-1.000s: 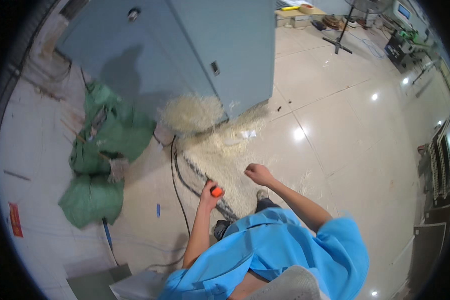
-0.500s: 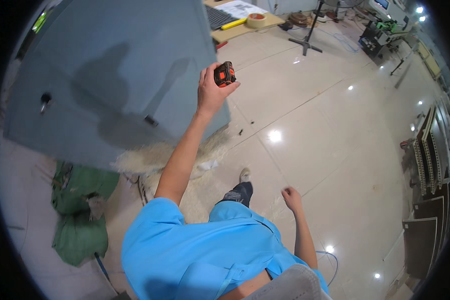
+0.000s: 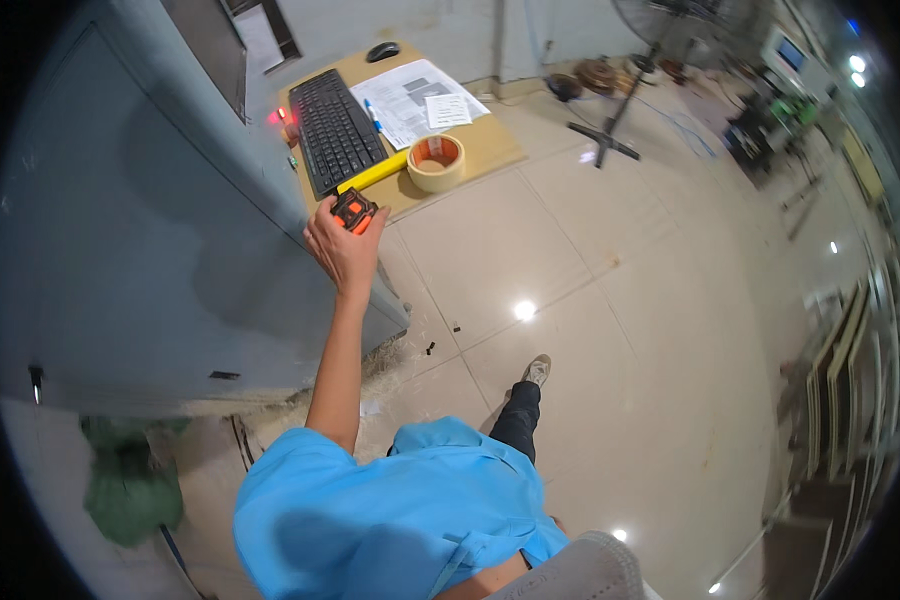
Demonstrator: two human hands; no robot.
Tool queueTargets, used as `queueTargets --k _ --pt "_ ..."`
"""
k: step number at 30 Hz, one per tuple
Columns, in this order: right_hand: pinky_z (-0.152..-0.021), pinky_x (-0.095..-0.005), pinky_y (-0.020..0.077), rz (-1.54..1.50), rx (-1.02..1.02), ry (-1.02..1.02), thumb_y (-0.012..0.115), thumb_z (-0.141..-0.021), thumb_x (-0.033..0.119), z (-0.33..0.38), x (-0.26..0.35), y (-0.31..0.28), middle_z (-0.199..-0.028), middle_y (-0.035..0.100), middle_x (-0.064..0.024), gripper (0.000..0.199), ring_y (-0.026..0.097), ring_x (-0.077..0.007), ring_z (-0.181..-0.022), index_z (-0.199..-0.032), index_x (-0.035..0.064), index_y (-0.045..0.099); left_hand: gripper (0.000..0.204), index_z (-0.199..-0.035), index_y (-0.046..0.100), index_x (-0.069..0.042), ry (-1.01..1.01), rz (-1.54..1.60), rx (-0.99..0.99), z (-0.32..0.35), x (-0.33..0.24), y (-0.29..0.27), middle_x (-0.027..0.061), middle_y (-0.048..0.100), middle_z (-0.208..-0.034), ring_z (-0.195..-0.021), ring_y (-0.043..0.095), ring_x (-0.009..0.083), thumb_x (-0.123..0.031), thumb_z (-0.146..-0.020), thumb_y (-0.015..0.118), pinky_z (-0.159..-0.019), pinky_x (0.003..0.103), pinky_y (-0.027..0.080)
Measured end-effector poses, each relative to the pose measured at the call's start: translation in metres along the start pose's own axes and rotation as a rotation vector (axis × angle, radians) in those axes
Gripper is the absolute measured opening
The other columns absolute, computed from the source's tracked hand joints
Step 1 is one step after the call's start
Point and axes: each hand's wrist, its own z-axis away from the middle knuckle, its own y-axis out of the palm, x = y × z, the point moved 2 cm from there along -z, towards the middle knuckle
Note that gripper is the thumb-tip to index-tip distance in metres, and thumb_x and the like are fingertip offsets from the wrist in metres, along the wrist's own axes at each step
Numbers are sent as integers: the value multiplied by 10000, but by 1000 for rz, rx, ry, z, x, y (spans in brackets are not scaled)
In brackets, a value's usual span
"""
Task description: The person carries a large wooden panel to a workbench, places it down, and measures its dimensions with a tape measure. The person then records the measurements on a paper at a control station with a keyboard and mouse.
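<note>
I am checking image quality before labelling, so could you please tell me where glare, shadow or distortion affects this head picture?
In the head view, ceiling lights leave bright glare spots on the tiled floor; the raised left hand with the orange-and-black device casts a soft shadow on the grey cabinet; fisheye bending curves the wooden desk and far edges, the rim is black, and the right side looks smeared.

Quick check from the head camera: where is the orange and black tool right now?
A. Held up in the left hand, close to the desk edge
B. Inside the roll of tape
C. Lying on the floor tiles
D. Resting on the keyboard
A: the left hand grips the orange and black tool, raised beside the desk, short of the keyboard and the roll of tape.
</note>
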Motion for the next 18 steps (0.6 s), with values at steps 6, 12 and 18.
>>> queueTargets --k 6,12,18 --pt "-491 -391 495 777 247 -444 593 -953 189 -69 324 179 -640 645 -107 297 622 -229 -552 -700 37 632 771 -1405 405 -1 -394 161 -245 3 -24 29 212 456 -1375 -1298 438 365 -400 -882 807 -1106 486 353" --pt "-597 -315 503 947 476 -1264 590 -1001 225 85 728 491 -763 665 -57 241 621 -137 -675 -965 -1 666 400 -1347 457 7 -539 230 -535 -8 -43 51 142 501 -1320 -1195 501 263 -294 -1089 511 -1069 394 401" --pt "-820 -317 546 814 1050 -1670 610 -1036 197 318 809 787 -1098 685 -85 297 654 -152 -928 -1225 -30 649 439 -1373 433 8 -569 227 -842 -14 -39 75 149 474 -1341 -1235 496 242 -315 -1080 485 -1078 385 418"
